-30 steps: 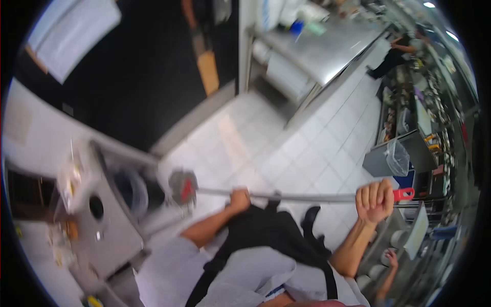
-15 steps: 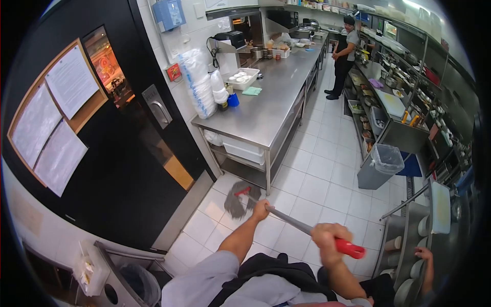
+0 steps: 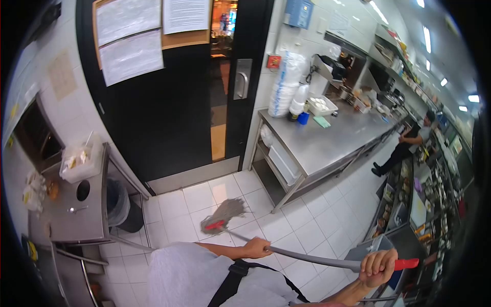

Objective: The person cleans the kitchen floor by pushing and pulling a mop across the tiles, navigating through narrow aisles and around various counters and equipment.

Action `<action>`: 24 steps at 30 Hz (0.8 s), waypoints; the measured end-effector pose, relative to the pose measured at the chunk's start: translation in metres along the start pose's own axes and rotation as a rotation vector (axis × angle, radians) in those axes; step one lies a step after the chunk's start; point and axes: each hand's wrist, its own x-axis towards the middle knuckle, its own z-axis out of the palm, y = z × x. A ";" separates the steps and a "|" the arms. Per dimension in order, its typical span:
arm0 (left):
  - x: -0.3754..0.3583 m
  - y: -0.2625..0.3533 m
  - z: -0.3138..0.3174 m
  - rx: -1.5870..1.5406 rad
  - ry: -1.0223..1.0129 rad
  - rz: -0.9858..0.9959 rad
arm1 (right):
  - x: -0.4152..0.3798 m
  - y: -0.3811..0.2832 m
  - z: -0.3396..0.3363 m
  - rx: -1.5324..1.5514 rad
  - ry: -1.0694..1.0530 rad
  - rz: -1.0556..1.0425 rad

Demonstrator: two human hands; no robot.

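My left hand [image 3: 257,247] is wrapped around the middle of a mop's grey handle [image 3: 312,258]. Higher on the same handle, just below its red end [image 3: 406,264], my right hand [image 3: 378,267] is closed in a fist. The handle slants down to the left. At its lower end, the grey string mop head [image 3: 229,213] with a red clamp lies on the white tiles in front of the black door, its strings spread toward the steel table.
A steel table [image 3: 332,146] with stacked containers stands right of the black door [image 3: 174,107]. A grey bin [image 3: 128,210] is under a counter [image 3: 92,204] at left. A person [image 3: 409,143] stands in the far right aisle, beside loaded shelves.
The view has swung left, showing more of the door and left counter. The mop head has moved away from the table leg toward the door. Both hands still hold the handle.
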 end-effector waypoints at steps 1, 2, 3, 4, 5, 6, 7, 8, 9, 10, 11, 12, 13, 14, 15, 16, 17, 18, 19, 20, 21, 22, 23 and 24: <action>-0.013 -0.010 -0.006 -0.009 -0.054 -0.039 | 0.003 0.007 -0.003 0.058 -0.053 0.031; -0.026 -0.023 -0.010 -0.020 -0.115 -0.080 | 0.010 0.018 -0.007 0.115 -0.173 0.080; -0.036 -0.037 -0.012 -0.029 -0.178 -0.116 | 0.013 0.033 -0.007 0.186 -0.214 0.106; -0.044 -0.054 -0.016 -0.008 -0.218 -0.129 | 0.017 0.048 -0.008 0.256 -0.255 0.126; -0.049 -0.073 -0.019 0.015 -0.258 -0.142 | 0.019 0.063 -0.009 0.327 -0.297 0.144; -0.052 -0.089 -0.021 0.040 -0.301 -0.155 | 0.017 0.077 -0.014 0.324 -0.217 0.180; -0.054 -0.101 -0.020 0.060 -0.319 -0.179 | 0.011 0.088 -0.020 0.320 -0.130 0.216; -0.052 -0.113 -0.020 0.082 -0.338 -0.196 | 0.007 0.094 -0.026 0.313 -0.042 0.246; -0.049 -0.113 -0.022 0.097 -0.357 -0.213 | 0.004 0.091 -0.027 0.290 -0.050 0.230; -0.047 -0.112 -0.022 0.075 -0.378 -0.165 | 0.002 0.087 -0.026 0.264 -0.059 0.217; -0.040 -0.108 -0.019 0.121 -0.378 -0.099 | 0.002 0.081 -0.025 0.238 -0.068 0.207; -0.031 -0.105 -0.011 0.164 -0.377 -0.036 | 0.003 0.070 -0.020 0.248 -0.101 0.177; -0.024 -0.096 -0.003 0.202 -0.378 0.023 | 0.003 0.057 -0.014 0.215 -0.113 0.138; -0.016 -0.087 0.004 0.107 -0.347 0.050 | 0.003 0.042 -0.008 0.181 -0.125 0.098; -0.003 -0.080 0.012 0.165 -0.331 0.211 | 0.004 0.028 -0.003 0.147 -0.136 0.060; 0.006 -0.061 0.010 0.099 -0.331 0.191 | 0.006 0.016 0.003 0.111 -0.179 0.018; 0.021 -0.057 0.017 0.085 -0.314 0.291 | 0.009 0.005 0.009 0.076 -0.219 -0.029; 0.035 -0.052 0.026 0.069 -0.301 0.392 | 0.010 -0.003 0.014 0.039 -0.254 -0.074; 0.049 -0.041 0.023 0.040 -0.315 0.419 | 0.010 -0.008 0.020 0.021 -0.171 -0.086; 0.064 -0.034 0.019 -0.008 -0.328 0.433 | 0.009 -0.011 0.028 0.002 -0.087 -0.096; 0.081 -0.030 0.018 -0.002 -0.366 0.403 | 0.009 -0.011 0.034 -0.018 -0.005 -0.105; 0.096 -0.028 0.016 -0.044 -0.364 0.426 | 0.012 -0.010 0.040 -0.046 0.042 -0.118; 0.109 -0.029 0.017 -0.028 -0.340 0.442 | 0.012 -0.006 0.042 -0.087 0.050 -0.136; 0.119 -0.025 0.012 0.021 -0.357 0.414 | 0.012 -0.001 0.045 -0.125 0.056 -0.156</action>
